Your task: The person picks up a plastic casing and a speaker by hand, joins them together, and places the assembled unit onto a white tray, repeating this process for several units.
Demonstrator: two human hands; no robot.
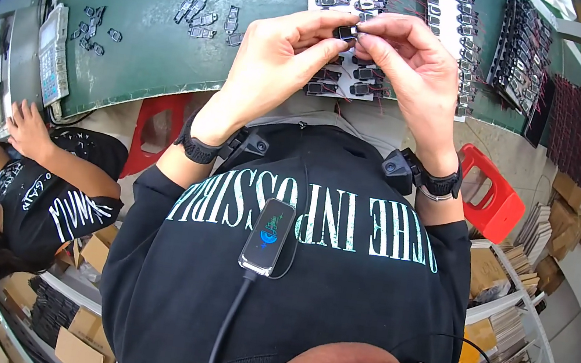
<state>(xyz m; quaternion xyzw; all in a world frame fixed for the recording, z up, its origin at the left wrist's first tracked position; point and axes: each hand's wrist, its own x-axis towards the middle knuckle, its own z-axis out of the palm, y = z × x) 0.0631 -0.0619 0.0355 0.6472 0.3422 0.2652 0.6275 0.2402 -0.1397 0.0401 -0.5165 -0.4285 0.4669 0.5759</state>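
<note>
1. A small black part [344, 33] is held up in the air over the white board [346, 78], which is laid on the green table [152, 58].
2. 1 end of the part is pinched by the thumb and fingers of the left hand [275, 53].
3. Its other end is pinched by the thumb and finger of the right hand [422, 66], so 2 hands are closed on 1 part.
4. Rows of black parts [365, 89] are set out on the white board.
5. To the right of the white board, more parts are lined up on the other board [448, 14].
6. Far to its left, loose black parts [204, 19] and smaller pieces [84, 28] are spread about.
7. By the look of it, the part is being fitted or checked. Just what is done cannot be told, as much of it is hidden by fingers.
8. For the next move, a still left hand and a soft right push are probably needed, so that nothing is dropped or bent.
</note>
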